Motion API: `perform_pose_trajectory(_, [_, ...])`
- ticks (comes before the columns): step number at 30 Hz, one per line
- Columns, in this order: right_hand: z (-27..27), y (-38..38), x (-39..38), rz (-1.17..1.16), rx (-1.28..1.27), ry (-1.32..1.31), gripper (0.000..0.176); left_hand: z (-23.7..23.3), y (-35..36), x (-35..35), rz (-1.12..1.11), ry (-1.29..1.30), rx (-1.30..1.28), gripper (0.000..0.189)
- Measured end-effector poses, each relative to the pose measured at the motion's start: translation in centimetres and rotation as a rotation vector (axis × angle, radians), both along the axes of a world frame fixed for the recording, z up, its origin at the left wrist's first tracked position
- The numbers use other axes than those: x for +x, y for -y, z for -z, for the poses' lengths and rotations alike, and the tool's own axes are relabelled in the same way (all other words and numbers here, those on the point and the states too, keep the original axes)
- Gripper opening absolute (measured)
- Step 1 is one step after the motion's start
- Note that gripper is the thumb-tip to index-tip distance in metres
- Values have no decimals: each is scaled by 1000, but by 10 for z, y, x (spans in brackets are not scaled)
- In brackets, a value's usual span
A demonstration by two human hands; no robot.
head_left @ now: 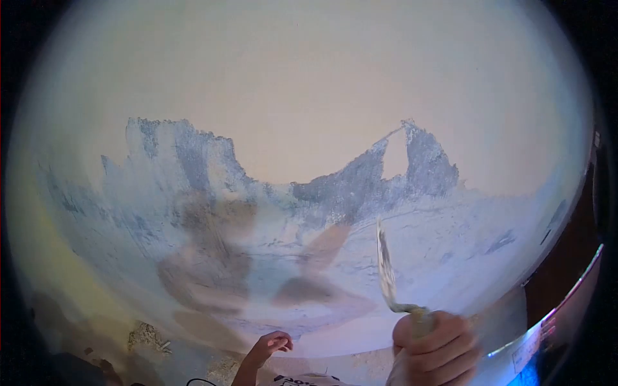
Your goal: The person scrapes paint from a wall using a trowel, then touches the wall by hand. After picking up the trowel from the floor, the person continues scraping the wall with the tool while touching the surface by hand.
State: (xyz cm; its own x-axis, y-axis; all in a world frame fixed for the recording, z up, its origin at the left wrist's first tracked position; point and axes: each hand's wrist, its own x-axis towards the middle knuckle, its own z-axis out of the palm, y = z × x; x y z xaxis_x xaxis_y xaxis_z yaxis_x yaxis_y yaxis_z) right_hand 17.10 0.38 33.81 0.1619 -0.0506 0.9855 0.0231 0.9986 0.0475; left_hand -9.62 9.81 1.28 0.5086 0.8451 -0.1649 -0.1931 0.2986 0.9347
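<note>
My right hand [441, 347] is wrapped round the handle of a trowel [387, 270] at the lower right, its narrow metal blade pointing up in front of the wall. My left hand [275, 342] is low in the middle, with its fingers curled; nothing can be made out in them. Facing me is a wall [290, 83], pale and smooth above, with a ragged-edged bluish-grey patchy area [347, 183] across its middle. Shadows fall on its lower part.
Rubble [148, 338] lies on the floor at the lower left. A dark brown upright surface [557, 264] stands at the right, beside a brightly lit blue and pink edge [534, 347]. Part of a printed shirt [306, 380] shows at the bottom.
</note>
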Motion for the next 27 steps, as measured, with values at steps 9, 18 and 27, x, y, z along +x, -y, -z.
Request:
perform_pose_trajectory(9, [-55,-69,-27,308,491,980,26,7,-7,7,88,31,50,19])
perform_pose_trajectory(18, [-50,-81,-37,395,384,1020,28,-12,8,8,37,102,83,20])
perform_pose_trajectory(27, [-48,-82,-41,381,291,1176,26,-19,22,10,-43,32,110,21])
